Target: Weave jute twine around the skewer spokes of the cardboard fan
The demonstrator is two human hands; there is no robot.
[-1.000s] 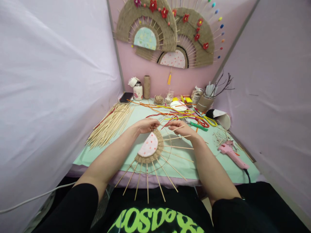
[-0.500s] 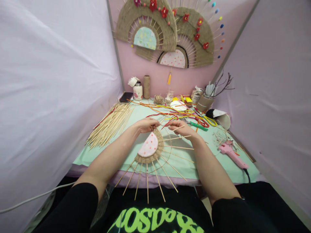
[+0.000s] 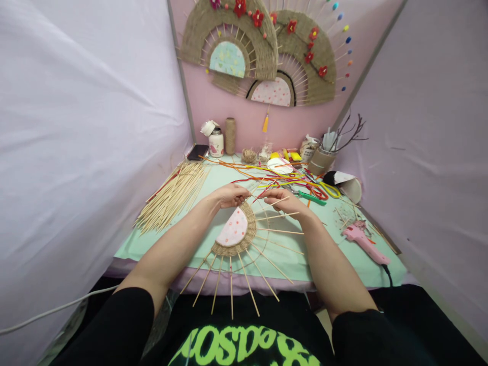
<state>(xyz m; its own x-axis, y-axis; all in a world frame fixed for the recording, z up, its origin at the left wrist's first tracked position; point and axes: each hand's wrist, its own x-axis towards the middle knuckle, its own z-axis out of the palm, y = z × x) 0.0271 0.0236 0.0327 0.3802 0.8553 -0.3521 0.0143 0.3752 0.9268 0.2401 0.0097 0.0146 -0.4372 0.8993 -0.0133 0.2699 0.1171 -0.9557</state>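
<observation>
A half-round woven fan frame [image 3: 251, 229] rests tilted over the table's front edge. Its centre is a white half-disc with pink dots [image 3: 233, 229], bordered by woven twine, and bare thin sticks [image 3: 244, 281] fan out from it. At the upper end, my left hand [image 3: 233, 196] is closed, thumb and fingers pinching the frame's top stick. Opposite it, my right hand [image 3: 284, 200] has its index finger reaching toward the left fingertips, closed on thin twine. A loose strand of twine [image 3: 269, 229] arcs across the sticks. Exactly how the fingertips meet it is too small to see.
A pile of thin sticks [image 3: 173, 195] lies left. Behind my hands are coloured pipe cleaners [image 3: 263, 175] and green-handled pliers [image 3: 312, 198]. A pink glue gun [image 3: 366, 244] lies right. At the back stand a twine spool [image 3: 230, 136] and a holder with twigs [image 3: 322, 161].
Almost nothing differs. Both hands stay at the fan's upper end, with only a very slight shift of the fingers.
</observation>
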